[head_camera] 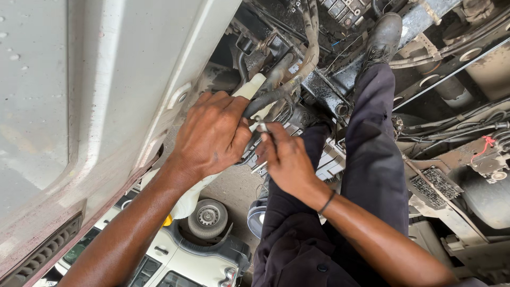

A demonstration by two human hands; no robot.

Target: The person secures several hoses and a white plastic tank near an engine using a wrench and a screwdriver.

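With the left hand (212, 133) gripping the black rubber hose (268, 98) beside the white cab panel (106, 79), the right hand (287, 159) pinches a small metal tool (261, 127) at the hose end, best worked steadily while the hose stays braced.

Grey cab panel (79, 106) filling left of view. White car (180, 260) with spare wheel (208, 217) sitting below. Red wire (484, 146) hanging at right among chassis parts.
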